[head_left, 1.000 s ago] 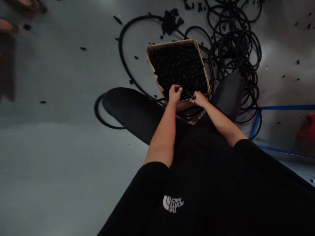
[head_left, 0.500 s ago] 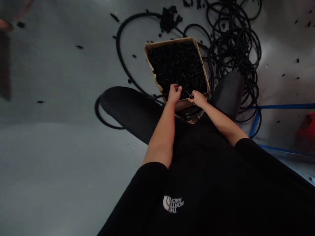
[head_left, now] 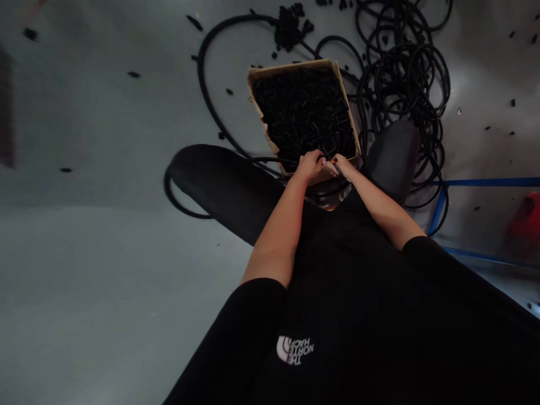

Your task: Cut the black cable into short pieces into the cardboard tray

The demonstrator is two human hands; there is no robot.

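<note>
My left hand (head_left: 310,164) is closed around a black hose (head_left: 268,160) over the near edge of an open cardboard box (head_left: 265,122). The hose comes in from the left, across my thigh. Close beside it, my right hand (head_left: 345,167) is closed on what look like scissors with orange on the handles (head_left: 334,162). Their dark blades point up and left, near the fingers of my left hand. Short cut black hose pieces (head_left: 304,107) fill the box. The hose end inside my left fingers is hidden.
A tangled heap of black hose (head_left: 405,79) lies on the floor right of the box. Small black pieces (head_left: 289,28) are piled behind the box, with others scattered around. Blue floor tape (head_left: 489,182) and a red object (head_left: 527,219) are at the right.
My left hand has moved right, close to my right hand, bringing the hose across the box's near edge. The scissors have turned slightly, with their blades now pointing more upward.
</note>
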